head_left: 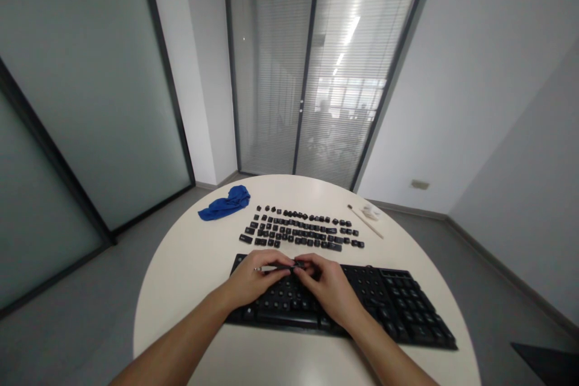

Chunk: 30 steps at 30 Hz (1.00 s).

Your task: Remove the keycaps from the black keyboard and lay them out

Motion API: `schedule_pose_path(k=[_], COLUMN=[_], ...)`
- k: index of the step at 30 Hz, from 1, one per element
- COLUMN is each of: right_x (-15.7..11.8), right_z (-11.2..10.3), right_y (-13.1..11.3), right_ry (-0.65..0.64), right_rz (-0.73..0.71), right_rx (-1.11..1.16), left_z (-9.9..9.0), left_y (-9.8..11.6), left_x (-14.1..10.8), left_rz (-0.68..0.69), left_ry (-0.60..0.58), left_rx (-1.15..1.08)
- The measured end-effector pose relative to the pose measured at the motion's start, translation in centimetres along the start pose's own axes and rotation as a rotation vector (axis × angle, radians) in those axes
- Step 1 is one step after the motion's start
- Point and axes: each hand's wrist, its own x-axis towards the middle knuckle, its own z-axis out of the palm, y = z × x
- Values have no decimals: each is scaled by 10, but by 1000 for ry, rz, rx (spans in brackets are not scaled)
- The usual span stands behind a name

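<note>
A black keyboard [364,280] lies across the near part of the table, with many keys bare on its left and middle and keycaps still seated on its right-hand number pad. My left hand [253,277] is over its upper left part, fingers closed on a slim tool [272,267] with a shiny end, its exact kind unclear. Fingertip to fingertip with it, my right hand [328,283] pinches a small black keycap [299,264], partly hidden by the fingers. Beyond the keyboard, loose black keycaps [294,232] lie in several rows.
A crumpled blue cloth [226,203] lies at the far left of the round white table [181,277]. At the far right are a thin brush [366,222] and a small white bundle [371,212]. A dark object [549,362] juts in at the lower right.
</note>
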Motion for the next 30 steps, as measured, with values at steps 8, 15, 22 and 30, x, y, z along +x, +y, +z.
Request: schedule_pose_path(k=[8, 15, 22, 30], right_x=[-2, -4, -3, 0], right_z=[-1, -1, -2, -3], right_y=[-4, -8, -9, -3], right_ry=[32, 26, 0, -32], right_rz=[1, -22, -30, 11], right_rx=[-44, -38, 1, 51], left_z=[-1, -2, -2, 1], left_y=[3, 5, 5, -2], left_x=[0, 0, 2, 3], left_rz=[-24, -102, -158, -219], left_ry=[-22, -24, 11, 46], left_rx=[20, 46, 18, -156])
